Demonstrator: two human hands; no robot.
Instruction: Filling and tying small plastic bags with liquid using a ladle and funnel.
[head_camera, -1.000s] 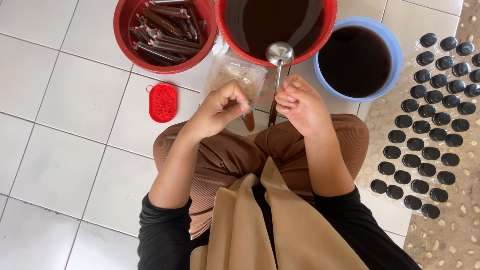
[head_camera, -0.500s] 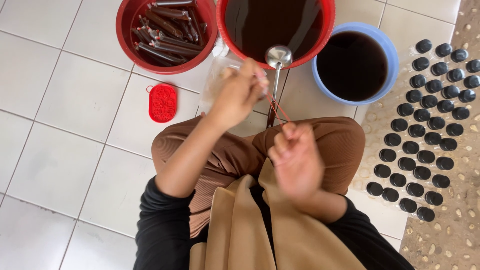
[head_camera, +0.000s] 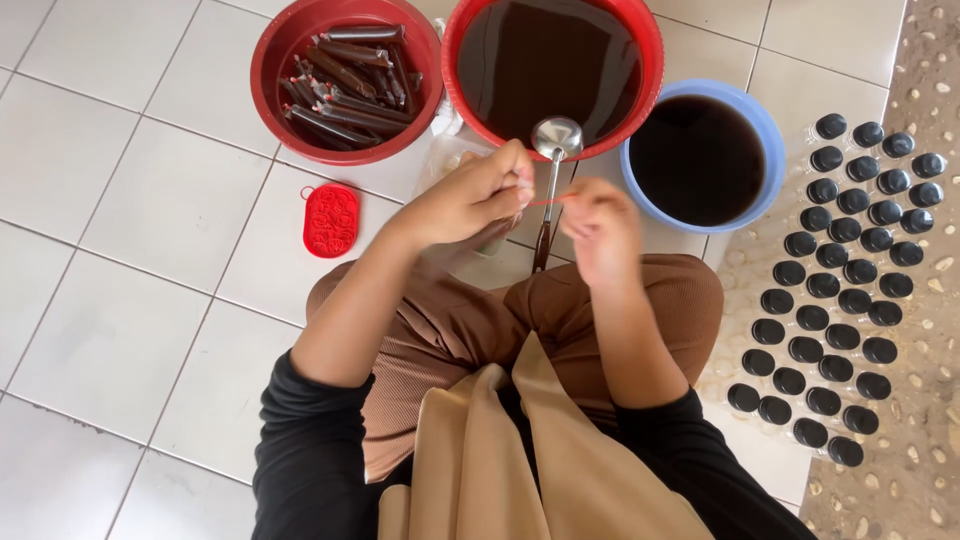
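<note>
Red band (head_camera: 548, 201) stretched between both hands: left hand (head_camera: 470, 200) pinching a clear pouch (head_camera: 478, 250), right hand (head_camera: 598, 225) pulling. Slipping could spill onto the tiled floor (head_camera: 130, 200).

Left hand (head_camera: 470, 200) and right hand (head_camera: 598, 228) raised, fingers pinched

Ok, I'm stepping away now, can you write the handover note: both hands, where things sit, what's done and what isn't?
Left hand: closed on a small clear plastic pouch, held above the lap.
Right hand: pinching a thin red band stretched toward the left hand; blurred.
Ladle: rests on the rim of the big red basin of dark liquid.
Blue bowl: also full of dark liquid.
Done: filled dark tubes lie in the small red basin; capped bottles stand in rows at right.
Left: both liquid containers are still nearly full.
</note>
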